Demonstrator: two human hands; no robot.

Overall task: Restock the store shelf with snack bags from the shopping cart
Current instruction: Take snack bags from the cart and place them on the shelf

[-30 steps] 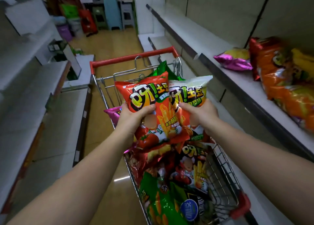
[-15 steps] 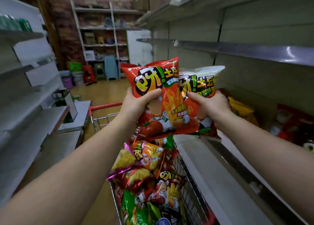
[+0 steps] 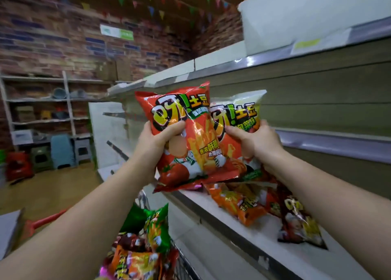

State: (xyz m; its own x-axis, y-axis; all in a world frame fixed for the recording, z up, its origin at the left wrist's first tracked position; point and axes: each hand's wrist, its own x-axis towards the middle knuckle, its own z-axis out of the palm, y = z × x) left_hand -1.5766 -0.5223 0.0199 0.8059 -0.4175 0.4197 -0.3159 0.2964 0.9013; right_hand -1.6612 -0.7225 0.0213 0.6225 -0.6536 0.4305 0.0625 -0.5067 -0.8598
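Two bags up | your left hand grips glossy red foil snack bag, your right hand grips pale yellow-green foil snack bag | white shelf partly stocked | cart holds more

Two hands are up, the left hand and the right hand, with two snack bags between them: one red bag and one pale yellow bag. Two more bags lie on the shelf: an orange bag and a dark red bag. One cart holds a heap of bags, too jumbled to count.

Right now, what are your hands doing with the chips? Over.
Left hand grips red bag. Right hand grips pale bag. Both above shelf. Orange bag lies below.
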